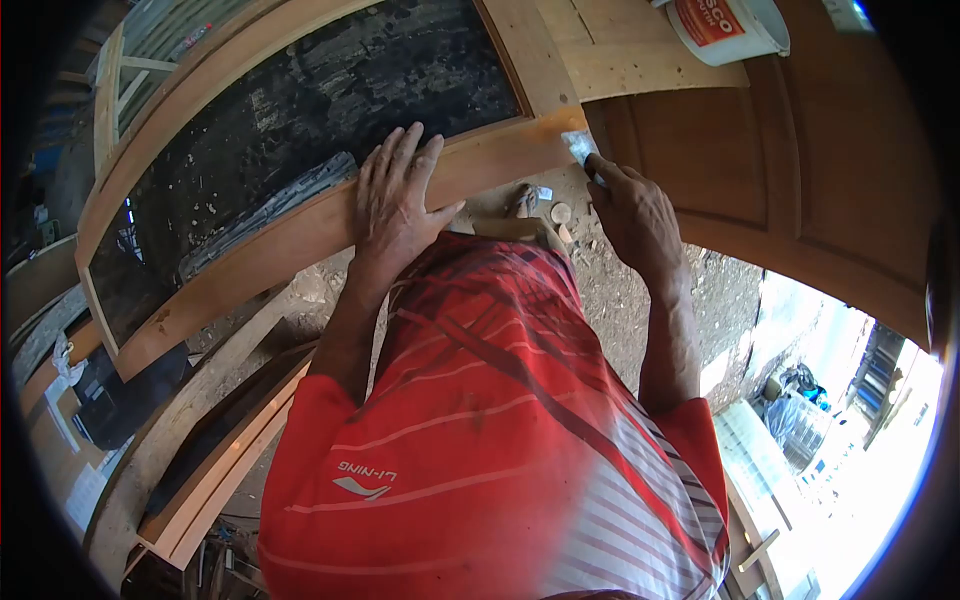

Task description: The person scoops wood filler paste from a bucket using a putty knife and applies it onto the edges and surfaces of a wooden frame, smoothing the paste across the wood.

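Note:
My left hand [395,195] lies on the near rail of a wooden frame [480,160], fingers spread and reaching toward the dark, scuffed panel [330,90] inside it. My right hand [637,215] is closed around the dark handle of a putty knife. The pale, shiny blade of the putty knife [577,146] meets the rail near the frame's right corner. Most of the handle is hidden inside my fingers.
A white bucket [735,40] with a red label stands at the upper right on a wooden board [660,75]. A brown panelled door [710,160] lies to the right. Long timber pieces [225,455] sit at the lower left. Dirt ground [600,270] shows below.

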Tool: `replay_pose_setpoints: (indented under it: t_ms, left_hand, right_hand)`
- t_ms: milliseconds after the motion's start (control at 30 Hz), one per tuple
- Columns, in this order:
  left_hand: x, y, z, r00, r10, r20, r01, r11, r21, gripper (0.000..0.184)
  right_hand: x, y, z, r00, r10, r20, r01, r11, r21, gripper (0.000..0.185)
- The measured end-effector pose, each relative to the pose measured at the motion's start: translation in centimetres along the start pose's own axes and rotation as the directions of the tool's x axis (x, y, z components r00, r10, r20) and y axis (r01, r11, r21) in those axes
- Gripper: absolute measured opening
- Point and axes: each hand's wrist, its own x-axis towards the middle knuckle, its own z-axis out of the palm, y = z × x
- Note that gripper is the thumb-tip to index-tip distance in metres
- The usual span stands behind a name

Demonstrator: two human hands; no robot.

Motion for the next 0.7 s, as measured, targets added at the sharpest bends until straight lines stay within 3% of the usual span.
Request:
replay_pose_setpoints:
  t_ms: [100,333,433,500,533,633,700]
  left_hand:
    - [0.0,0.0,0.1,1.000,-0.004,-0.004,0.004,1.000,-0.013,0.094]
    - [0.5,0.2,-0.6,0.999,-0.045,-0.028,0.045,0.998,-0.032,0.082]
    - [0.8,0.7,-0.4,0.994,-0.097,-0.053,0.097,0.995,-0.008,0.077]
    - [0.8,1.0,-0.4,0.990,-0.129,-0.063,0.129,0.992,0.007,0.071]
    - [0.7,1.2,-0.3,0.983,-0.157,-0.100,0.158,0.987,-0.001,0.068]
    - [1.2,0.9,0.5,0.945,-0.233,-0.230,0.238,0.971,-0.006,0.060]
    - [0.8,0.8,1.0,0.891,-0.309,-0.334,0.333,0.943,0.014,0.058]
  right_hand:
    - [1.1,1.5,1.0,0.980,-0.094,-0.178,0.113,0.989,0.097,0.029]
    - [5.0,5.0,0.4,0.969,-0.235,-0.070,0.238,0.970,0.047,0.035]
    - [6.3,7.1,0.2,0.914,-0.405,0.004,0.405,0.914,-0.009,0.036]
    - [6.4,6.5,-2.2,0.918,-0.381,0.107,0.386,0.922,-0.033,0.038]
    - [6.3,6.3,-3.1,0.919,-0.361,0.157,0.372,0.927,-0.046,0.039]
    - [8.9,7.4,-2.9,0.837,-0.546,0.038,0.544,0.838,0.046,0.040]
    - [9.5,8.5,-3.1,0.819,-0.553,0.156,0.557,0.830,0.023,0.040]
